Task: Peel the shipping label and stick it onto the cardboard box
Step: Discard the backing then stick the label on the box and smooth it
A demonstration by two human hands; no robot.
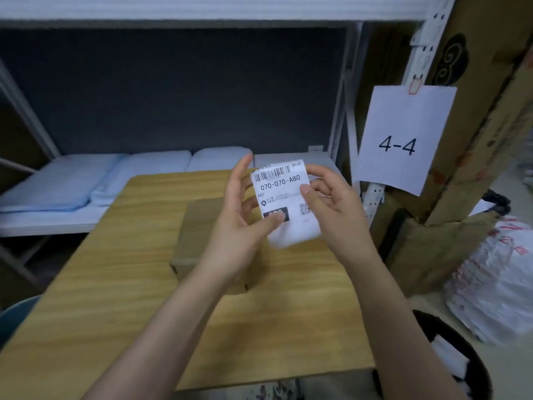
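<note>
A white shipping label (284, 194) with a barcode and the print 070-070-A80 is held upright in the air above the table. My left hand (242, 215) pinches its lower left edge with the thumb on a black patch. My right hand (331, 203) grips its right edge, thumb on the front. A small brown cardboard box (199, 235) sits shut on the wooden table (115, 284) right under my hands, partly hidden by my left wrist.
A metal shelf (57, 223) with light blue folded pads (86, 180) runs behind the table. A paper sign reading 4-4 (403, 140) hangs at the right. Tall cardboard boxes (450, 174), white plastic bags (496, 284) and a dark bin (450, 359) crowd the right side.
</note>
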